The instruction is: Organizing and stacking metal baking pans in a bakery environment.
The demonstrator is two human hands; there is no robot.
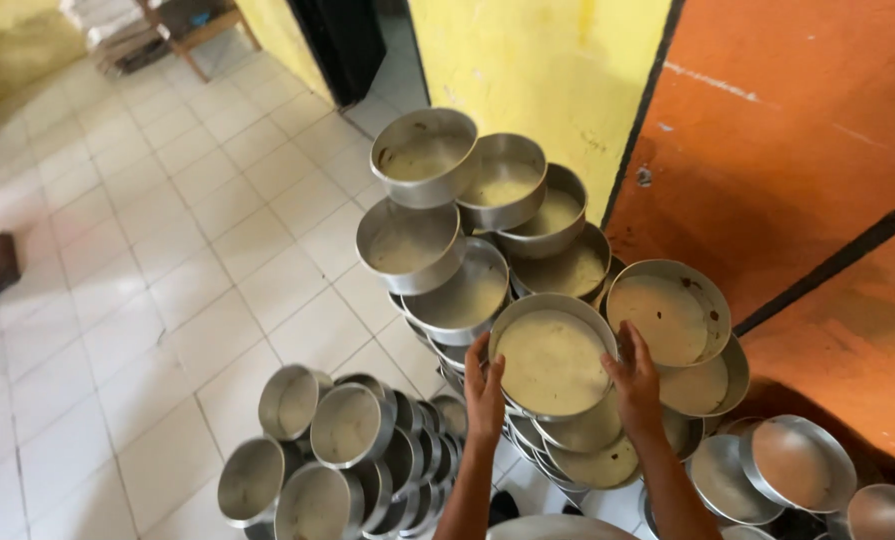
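Observation:
A round metal pan (550, 355) filled with pale batter sits on top of a tall stack of similar pans. My left hand (484, 390) grips its left rim and my right hand (635, 380) grips its right rim. Around it, several more filled pans (424, 155) are piled in staggered layers against the wall. Another filled pan (667, 312) lies just to the right of the one I hold.
A lower stack of metal pans (347, 430) stands on the white tiled floor (147, 250) to the left. More pans (797, 465) lie at the lower right. A yellow and orange wall (767, 130) rises behind, with a dark doorway (347, 40) at the top.

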